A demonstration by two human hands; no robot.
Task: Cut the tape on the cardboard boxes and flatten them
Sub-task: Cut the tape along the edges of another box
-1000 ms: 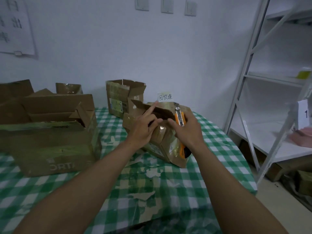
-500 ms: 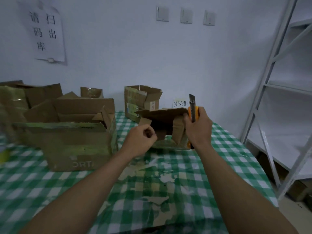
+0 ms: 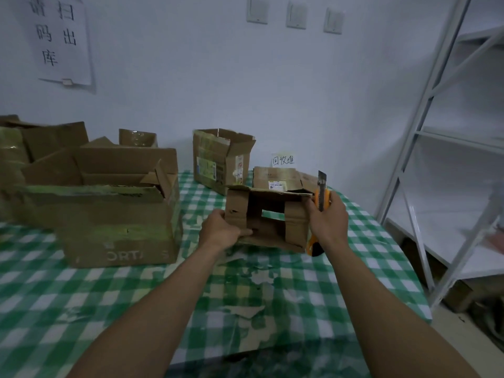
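small brown cardboard box (image 3: pixel 268 218) on its side, near table's right edge | left hand (image 3: pixel 221 231) grips its left flap | right hand (image 3: pixel 328 219) clenched round orange utility knife (image 3: pixel 321 197), blade up, against box's right side

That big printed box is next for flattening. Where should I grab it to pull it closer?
Take the big printed box by the top edge of its near wall, coming from above and the front. Its top is open, so fingers can likely hook over that rim; the flat side walls offer no hold.
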